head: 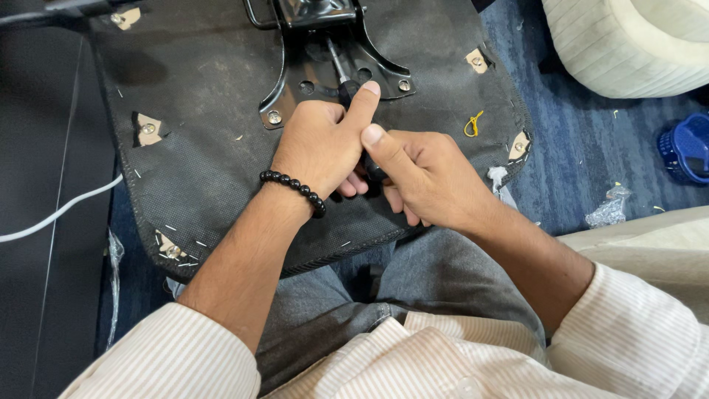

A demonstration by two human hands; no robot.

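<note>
An upturned chair seat [199,155], covered in black fabric, rests against my knees. A black metal mounting plate [295,92] is fixed to it with silver bolts. My left hand [321,144], with a black bead bracelet on the wrist, wraps the upper part of a screwdriver [342,74]; its thumb lies along the shaft. My right hand [425,174] grips the black handle lower down. The tool's metal shaft points up into the plate near a bolt hole. Most of the handle is hidden by both hands.
A white cable [59,213] crosses the dark surface at left. A cream cushioned piece [628,44] lies top right, a blue plastic object [687,148] at the right edge. Crumpled clear plastic [609,208] and a yellow tie [473,124] lie near the seat.
</note>
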